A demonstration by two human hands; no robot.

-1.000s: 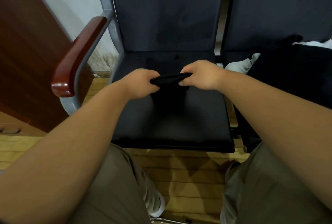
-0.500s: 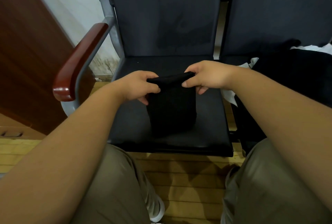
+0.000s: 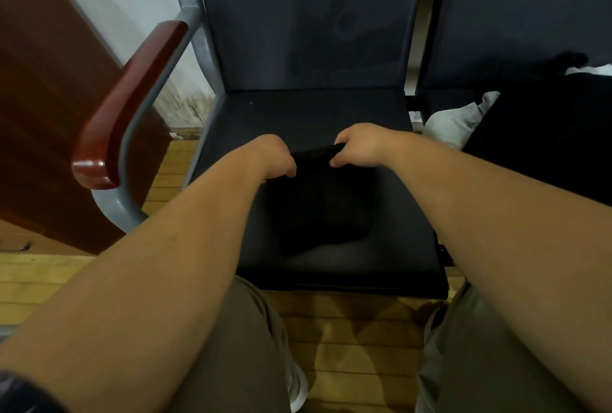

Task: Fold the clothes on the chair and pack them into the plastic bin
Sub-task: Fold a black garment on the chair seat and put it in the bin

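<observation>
**Both hands grip the top edge of a folded black garment over the chair seat**

Head view: both bare forearms reach forward from the lower corners and meet over the middle of the dark chair seat. The left hand is knuckles-up, its fingers curled down and clamped on the left end of the black garment. The right hand sits slightly farther away and higher, fingers curled over the garment's right end with the thumb tip pressed against the cloth from the near side.

The gripped edge runs left to right between the two hands, rising a little toward the right. From that edge the garment stretches toward the person, so its long axis runs from the hands to the seat's front. Its lower end rests on the seat cushion, short of the front rim. The cloth lies between and below the fingers, and most of it is on the near side of the knuckles.

A red-brown armrest stands to the left. On the neighbouring seat to the right lie a pale grey garment and a heap of dark clothes. A wooden floor shows below.
</observation>
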